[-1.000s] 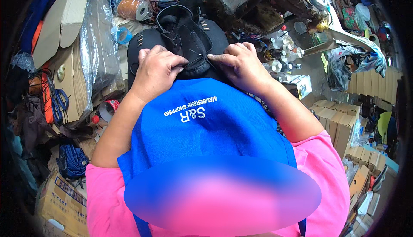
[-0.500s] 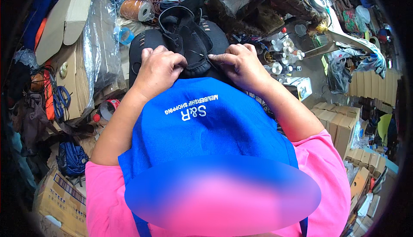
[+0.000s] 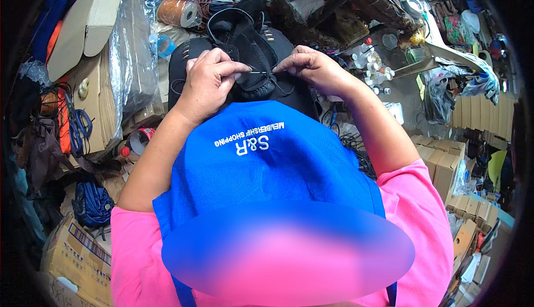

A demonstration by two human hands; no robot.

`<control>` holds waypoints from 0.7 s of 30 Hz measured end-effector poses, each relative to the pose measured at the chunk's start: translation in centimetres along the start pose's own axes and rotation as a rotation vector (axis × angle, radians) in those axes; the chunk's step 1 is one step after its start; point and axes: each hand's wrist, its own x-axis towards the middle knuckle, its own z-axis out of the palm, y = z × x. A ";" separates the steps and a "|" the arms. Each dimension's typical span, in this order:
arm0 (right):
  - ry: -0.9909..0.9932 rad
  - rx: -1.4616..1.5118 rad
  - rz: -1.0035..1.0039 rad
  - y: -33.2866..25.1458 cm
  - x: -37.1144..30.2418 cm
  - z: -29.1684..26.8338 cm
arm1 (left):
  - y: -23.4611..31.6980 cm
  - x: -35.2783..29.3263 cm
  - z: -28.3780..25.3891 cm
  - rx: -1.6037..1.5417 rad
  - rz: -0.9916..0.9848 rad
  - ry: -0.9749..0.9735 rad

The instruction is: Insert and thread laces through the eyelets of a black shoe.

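Note:
A black shoe (image 3: 253, 53) rests on my lap between my knees, its opening and strap toward the far side and its toe toward my apron. Over the toe end a thin, pale needle (image 3: 259, 72) lies level between my two hands. My left hand (image 3: 208, 79) is closed, with thumb and index finger pinching the needle's left end. My right hand (image 3: 311, 69) is closed too, its fingertips at the needle's right end, pinching what looks like black thread. A loop of black thread (image 3: 289, 91) hangs below those fingers.
Beyond my left knee sit an orange spool of cord (image 3: 177, 13) and a blue-capped clear container (image 3: 162, 45). Cardboard (image 3: 97, 95) and plastic sheeting stand at the left. Several small bottles (image 3: 367, 62) are at the right, with stacked brown boxes (image 3: 442, 162) nearer me.
My left hand has moved right and in over the shoe, its index finger now stretched to the needle. My right hand has risen slightly, and the needle now lies level between both hands.

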 end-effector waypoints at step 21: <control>-0.115 0.093 -0.046 1.3 1.0 -0.6 | -0.3 0.8 0.8 -0.024 -0.036 -0.100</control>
